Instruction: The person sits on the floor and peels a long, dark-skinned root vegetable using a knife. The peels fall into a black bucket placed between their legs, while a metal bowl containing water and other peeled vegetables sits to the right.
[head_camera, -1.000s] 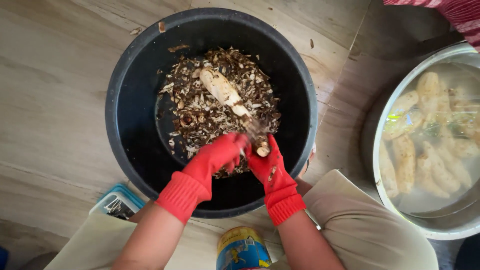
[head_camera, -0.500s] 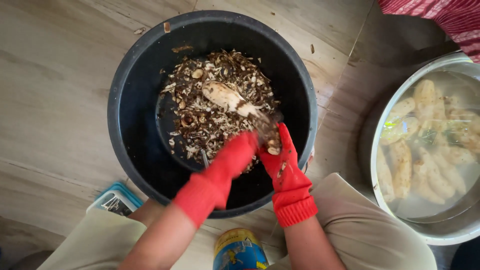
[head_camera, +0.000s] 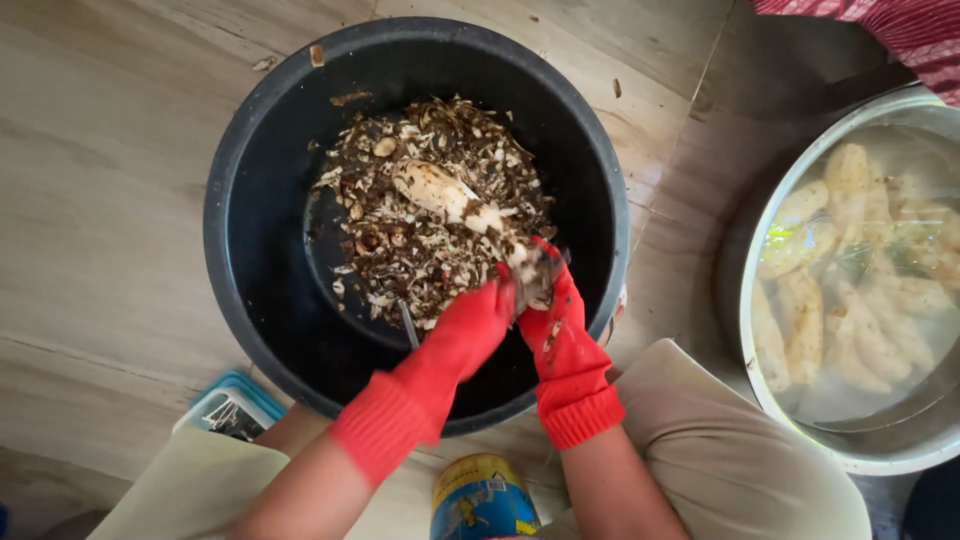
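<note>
- Looking down from the head camera, the right hand (head_camera: 560, 325) in a red rubber glove closes its fingers around the near end of a pale, partly peeled root (head_camera: 455, 200).
- The left hand (head_camera: 470, 320), also in a red glove, is just beside the right one and touches it. Its fingers are curled closed, and a thin dark strip that may be a blade (head_camera: 408, 322) sticks out below it, but I cannot tell surely what it grips.
- The root is above the middle of a big black basin (head_camera: 250, 300), over a heap of brown and white peelings (head_camera: 400, 250).
- The long axis of the root runs on a diagonal: the free, rounded end points away from the person and to the left, and the held end points to the person and to the right.
- I judge the root is stiff and rather heavy for its size, so it does not bend when held by one end only.
- The peeled skin looks wet and smooth, so it is probably slippery; the rubber gloves help here.
- The best place to take hold seems to be the unpeeled end, where the rough brown skin gives more grip.
- At the right stands a metal bowl (head_camera: 800, 440) with water and other peeled roots (head_camera: 850, 290), well apart from the hands.
- A yellow and blue can (head_camera: 485, 500) is between the knees of the person.
</note>
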